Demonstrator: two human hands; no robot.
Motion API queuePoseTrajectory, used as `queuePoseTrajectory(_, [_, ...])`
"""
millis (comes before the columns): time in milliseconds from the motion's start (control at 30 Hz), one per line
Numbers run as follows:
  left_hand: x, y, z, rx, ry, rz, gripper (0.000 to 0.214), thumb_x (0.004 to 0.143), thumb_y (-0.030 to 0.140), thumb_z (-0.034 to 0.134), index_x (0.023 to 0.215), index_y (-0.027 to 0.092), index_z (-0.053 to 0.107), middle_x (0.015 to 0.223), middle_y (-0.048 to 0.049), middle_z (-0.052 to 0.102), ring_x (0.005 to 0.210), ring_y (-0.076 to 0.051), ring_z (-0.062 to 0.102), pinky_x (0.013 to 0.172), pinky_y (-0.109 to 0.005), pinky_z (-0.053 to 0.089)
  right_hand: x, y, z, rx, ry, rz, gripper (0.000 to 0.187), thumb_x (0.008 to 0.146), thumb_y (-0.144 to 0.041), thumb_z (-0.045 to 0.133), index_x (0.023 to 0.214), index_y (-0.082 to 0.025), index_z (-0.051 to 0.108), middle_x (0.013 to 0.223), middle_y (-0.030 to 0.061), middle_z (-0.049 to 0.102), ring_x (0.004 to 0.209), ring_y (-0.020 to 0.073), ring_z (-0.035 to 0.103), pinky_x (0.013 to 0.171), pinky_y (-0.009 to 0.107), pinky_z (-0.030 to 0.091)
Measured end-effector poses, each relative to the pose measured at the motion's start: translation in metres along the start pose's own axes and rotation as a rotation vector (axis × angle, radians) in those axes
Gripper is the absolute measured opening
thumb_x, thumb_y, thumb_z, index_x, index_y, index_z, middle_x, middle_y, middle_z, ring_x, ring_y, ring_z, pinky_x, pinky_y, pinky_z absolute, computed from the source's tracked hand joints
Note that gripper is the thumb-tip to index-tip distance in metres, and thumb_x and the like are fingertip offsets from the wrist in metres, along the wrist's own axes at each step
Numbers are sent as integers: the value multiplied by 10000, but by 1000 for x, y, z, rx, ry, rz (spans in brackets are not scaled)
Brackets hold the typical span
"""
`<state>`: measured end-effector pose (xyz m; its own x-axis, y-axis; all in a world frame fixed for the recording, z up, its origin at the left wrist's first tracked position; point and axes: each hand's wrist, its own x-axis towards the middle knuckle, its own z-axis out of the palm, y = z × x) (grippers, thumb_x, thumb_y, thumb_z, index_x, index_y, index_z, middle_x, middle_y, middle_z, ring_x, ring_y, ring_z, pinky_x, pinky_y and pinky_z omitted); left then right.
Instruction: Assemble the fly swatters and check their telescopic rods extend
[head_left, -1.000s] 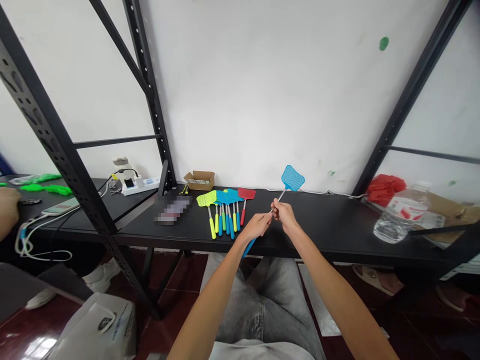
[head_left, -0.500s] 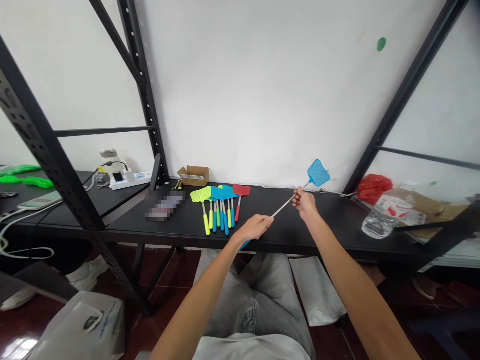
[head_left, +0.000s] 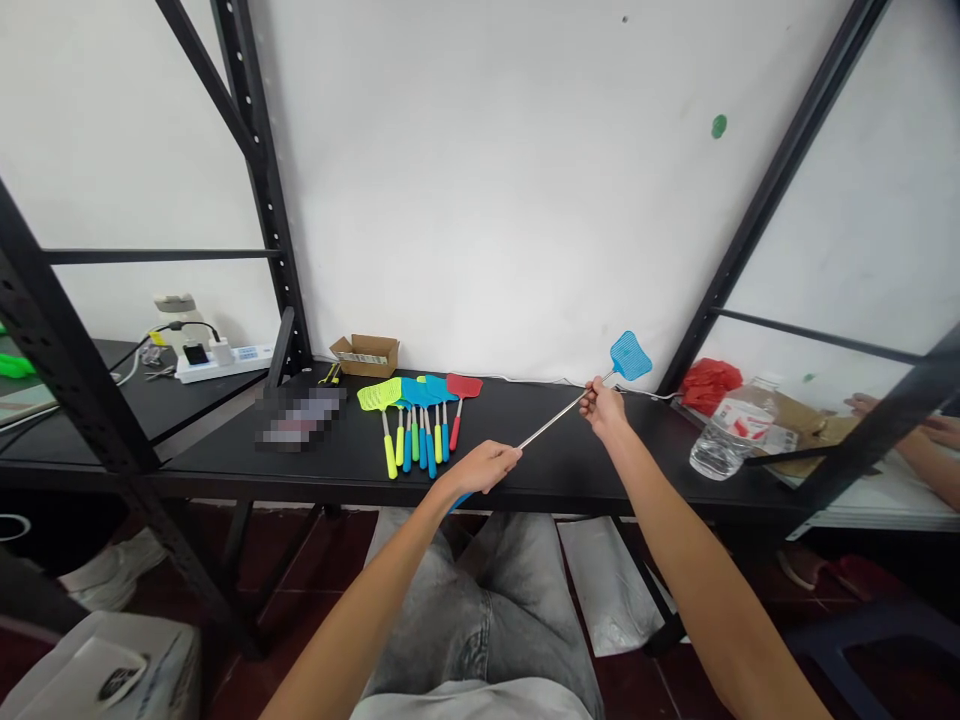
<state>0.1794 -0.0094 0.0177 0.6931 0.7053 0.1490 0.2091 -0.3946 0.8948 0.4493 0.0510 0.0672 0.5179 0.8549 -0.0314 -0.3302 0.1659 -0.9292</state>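
Both my hands hold one blue fly swatter point(head_left: 631, 356) with a long thin metal rod, slanting up to the right above the desk. My left hand point(head_left: 486, 466) is closed round the handle end, and a bit of blue handle shows below it. Close under the swatter's head, my right hand point(head_left: 602, 405) pinches the rod. To the left lies a row of shorter fly swatters: yellow-green ones point(head_left: 380, 396), several blue ones point(head_left: 429, 392) and a red one point(head_left: 464, 386) at the right end, heads toward the wall.
On the black desk point(head_left: 300, 470) stand a small open cardboard box point(head_left: 367, 356) and a blurred-out item point(head_left: 301, 418). A water bottle point(head_left: 735, 430) and a red plastic bag point(head_left: 710, 386) sit at the right, near another person's hands point(head_left: 930, 435). Black metal posts point(head_left: 262, 190) flank the desk.
My hands have drawn farther apart along the swatter, the left one shifting down and left, so more rod shows between them. The camera view has turned slightly right.
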Motion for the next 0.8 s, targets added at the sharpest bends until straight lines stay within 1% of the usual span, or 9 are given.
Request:
queuePoseTrajectory(100, [-1,-1,2,15,43,-2,446,924,533,373,632,197,406,388,74,362,367,-85,353,510,-237,323,-7,6,1,-20,-86,-12,296,945,-364,528,733,-170,597,530,-57,418,418,61,434,376,181,343])
queuePoseTrajectory(200, [1,-6,5,-6,89,20,434,939,494,356,643,190,447,357,63,402,374,-87,356,533,-231,336,-17,18,8,-76,-205,-20,281,878,-416,618,761,-160,635,559,-50,448,428,59,427,383,186,335])
queuePoseTrajectory(300, [5,-12,6,-66,113,20,424,943,480,347,662,188,469,342,64,406,351,-87,343,491,-224,308,-33,36,21,-129,-341,-20,338,771,-487,720,771,-155,658,578,-44,459,447,63,430,394,191,325])
queuePoseTrajectory(367, [7,-15,6,-104,132,17,420,942,485,354,675,187,483,339,65,407,337,-86,337,460,-219,285,-48,49,30,-148,-421,-13,389,721,-529,750,769,-152,664,585,-39,468,458,66,431,404,196,324])
queuePoseTrajectory(500, [9,-19,6,-145,170,23,458,941,542,350,695,184,495,334,66,413,314,-82,327,423,-212,251,-75,68,43,-193,-531,15,456,684,-593,748,756,-151,663,578,-31,482,465,74,440,420,206,322])
queuePoseTrajectory(600, [9,-18,6,-137,177,37,488,941,571,335,687,183,488,338,66,415,311,-76,323,424,-207,253,-82,70,46,-210,-523,-3,466,671,-605,749,725,-152,650,558,-31,477,464,79,439,421,213,311])
queuePoseTrajectory(700, [12,-16,8,-120,189,38,487,939,574,336,675,186,465,352,75,391,319,-71,322,422,-205,249,-77,68,47,-197,-470,-19,449,657,-581,767,693,-153,637,542,-33,463,460,81,431,413,216,296])
queuePoseTrajectory(800, [14,-13,9,-92,204,16,476,935,571,334,667,192,438,366,83,362,318,-71,329,412,-207,241,-71,66,49,-159,-422,-11,416,675,-546,766,681,-155,627,530,-40,439,455,81,418,408,217,296])
